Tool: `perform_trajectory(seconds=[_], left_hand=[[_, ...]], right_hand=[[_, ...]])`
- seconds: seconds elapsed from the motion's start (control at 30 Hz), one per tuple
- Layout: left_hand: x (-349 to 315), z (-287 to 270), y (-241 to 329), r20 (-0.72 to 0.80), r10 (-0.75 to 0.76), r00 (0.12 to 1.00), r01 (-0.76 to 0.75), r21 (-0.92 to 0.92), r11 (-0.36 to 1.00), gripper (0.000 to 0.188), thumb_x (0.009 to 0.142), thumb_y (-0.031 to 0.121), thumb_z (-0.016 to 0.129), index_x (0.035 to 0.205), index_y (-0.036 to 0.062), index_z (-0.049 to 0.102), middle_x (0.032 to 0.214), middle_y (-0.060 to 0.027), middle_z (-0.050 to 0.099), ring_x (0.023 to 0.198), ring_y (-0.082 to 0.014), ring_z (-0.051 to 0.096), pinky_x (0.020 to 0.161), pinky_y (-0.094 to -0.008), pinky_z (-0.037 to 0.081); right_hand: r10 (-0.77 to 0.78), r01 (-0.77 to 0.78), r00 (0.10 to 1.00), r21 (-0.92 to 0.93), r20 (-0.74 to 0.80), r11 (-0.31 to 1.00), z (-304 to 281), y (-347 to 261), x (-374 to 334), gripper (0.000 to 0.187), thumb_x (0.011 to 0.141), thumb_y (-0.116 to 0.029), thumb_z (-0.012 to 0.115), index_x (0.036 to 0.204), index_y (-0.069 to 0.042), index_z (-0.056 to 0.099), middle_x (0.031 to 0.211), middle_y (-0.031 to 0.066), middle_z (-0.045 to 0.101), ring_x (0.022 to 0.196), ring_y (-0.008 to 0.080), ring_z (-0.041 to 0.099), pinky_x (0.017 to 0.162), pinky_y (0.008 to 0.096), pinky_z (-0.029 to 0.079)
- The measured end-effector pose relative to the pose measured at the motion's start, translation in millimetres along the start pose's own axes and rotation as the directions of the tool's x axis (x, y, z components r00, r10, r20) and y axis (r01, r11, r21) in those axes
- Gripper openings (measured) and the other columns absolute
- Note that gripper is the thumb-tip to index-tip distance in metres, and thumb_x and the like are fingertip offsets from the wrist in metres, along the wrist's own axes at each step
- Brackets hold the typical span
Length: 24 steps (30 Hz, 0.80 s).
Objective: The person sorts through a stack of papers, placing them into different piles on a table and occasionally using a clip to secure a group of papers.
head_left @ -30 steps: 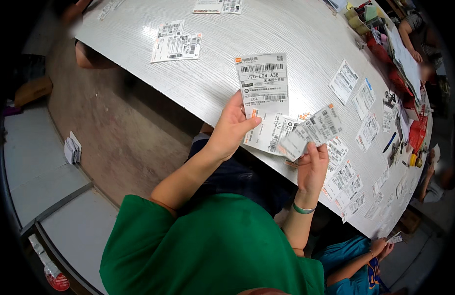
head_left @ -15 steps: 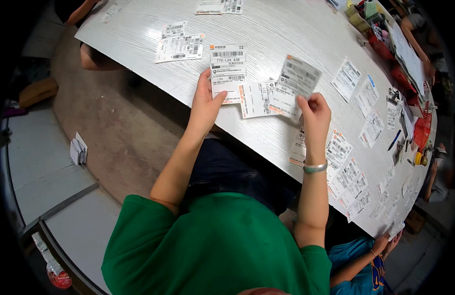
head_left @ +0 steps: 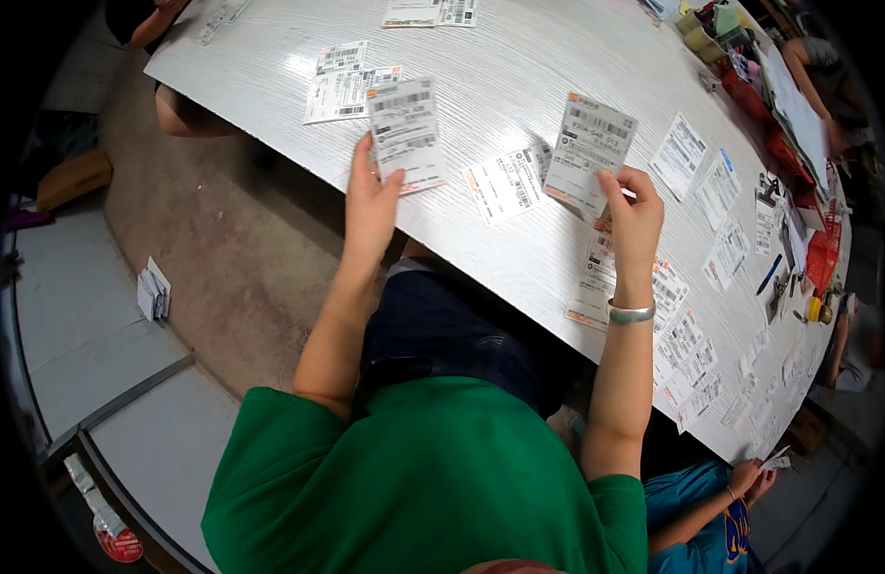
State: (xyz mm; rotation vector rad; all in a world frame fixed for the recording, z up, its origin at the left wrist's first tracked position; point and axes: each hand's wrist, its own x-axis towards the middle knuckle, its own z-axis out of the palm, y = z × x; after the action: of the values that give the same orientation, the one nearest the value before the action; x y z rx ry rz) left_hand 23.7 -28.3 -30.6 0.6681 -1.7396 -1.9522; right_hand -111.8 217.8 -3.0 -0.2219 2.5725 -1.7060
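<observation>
The left hand [head_left: 371,206] has drifted toward nine o'clock, its fingers pinching one slip [head_left: 407,139], and the right hand [head_left: 637,215] toward three, fingers gripping another slip [head_left: 588,153]; over the worktop [head_left: 500,81], the papers now stand further apart, a flat slip [head_left: 503,189] between.

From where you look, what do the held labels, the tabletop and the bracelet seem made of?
Held labels: probably paper, dull-surfaced, with dark print on white. Tabletop: perhaps laminate or painted wood; pale, streaky grain, slight glare. Bracelet: likely polished metal, silvery with bright highlights.
</observation>
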Motion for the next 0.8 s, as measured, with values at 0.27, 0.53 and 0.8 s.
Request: perform_trajectory(seconds=[0.27, 0.53, 0.8], left_hand=[[0.5, -7.4, 7.7, 0.018, -0.026, 1.0, 0.028, -0.132, 0.991, 0.038, 0.089, 0.0, 0.044, 0.126, -0.0074, 0.037, 0.113, -0.0156, 0.056, 0.099, -0.0144, 0.056, 0.087, -0.0257, 0.044], [-5.0, 12.1, 15.0, 0.089, -0.085, 0.992, 0.099, -0.175, 0.98, 0.032, 0.091, 0.003, 0.043, 0.121, -0.0069, 0.044, 0.11, -0.0131, 0.058, 0.096, -0.0137, 0.057, 0.085, -0.0248, 0.045], [-15.4, 23.0, 18.4, 0.187, -0.107, 0.977, 0.149, -0.228, 0.962, 0.032, 0.091, 0.005, 0.044, 0.121, -0.006, 0.044, 0.11, -0.0131, 0.058, 0.097, -0.0148, 0.058, 0.084, -0.0267, 0.048]], right_hand=[[0.141, -0.116, 0.985, 0.218, -0.102, 0.969, -24.5, -21.0, -13.8, 0.016, 0.081, -0.015, 0.065, 0.074, -0.002, 0.061, 0.06, -0.0067, 0.044, 0.054, 0.0022, 0.029, 0.048, 0.0195, 0.021], [0.191, -0.194, 0.981, 0.138, 0.038, 0.971, -30.9, -7.9, -19.0, 0.022, 0.082, -0.02, 0.064, 0.073, 0.0, 0.062, 0.057, -0.0045, 0.046, 0.052, 0.0033, 0.033, 0.047, 0.0202, 0.025], [0.145, -0.155, 0.988, -0.233, -0.058, 0.96, -25.9, 18.0, 20.2, 0.027, 0.078, -0.028, 0.065, 0.076, -0.002, 0.065, 0.061, 0.0051, 0.06, 0.052, 0.0125, 0.052, 0.049, 0.0264, 0.039]])
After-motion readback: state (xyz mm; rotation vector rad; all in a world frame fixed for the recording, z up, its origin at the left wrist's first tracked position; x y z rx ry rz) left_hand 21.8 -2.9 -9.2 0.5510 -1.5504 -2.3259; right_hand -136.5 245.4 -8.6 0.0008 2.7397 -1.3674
